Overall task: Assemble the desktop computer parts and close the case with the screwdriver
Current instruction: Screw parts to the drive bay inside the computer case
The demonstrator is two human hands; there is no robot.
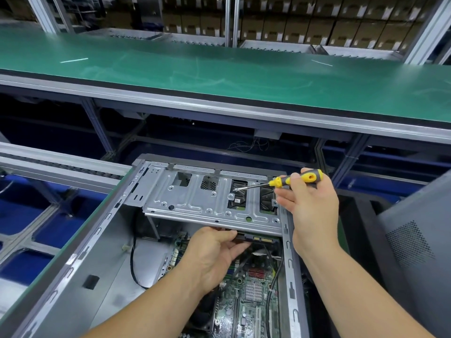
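Open computer case lies on its side at the near edge of the workbench, circuit board exposed inside.

Metal drive cage spans the case's far end. Drive sits under the cage's near edge, connector facing out.

Left hand reaches under that edge, fingers curled beneath the drive, propping it.

Right hand holds the yellow-and-black screwdriver, fingers wrapped round the handle; tip rests at a screw beside a cage opening.

Side panel leans at right, off the case.

Risks, as judged:
- Tip angled low; it could skid off the screw and scratch the drive.
- If the left hand eases, holes misalign and the screw cross-threads.
- A dropped screw would fall onto the circuit board.
- Loose black cable could get pinched later.
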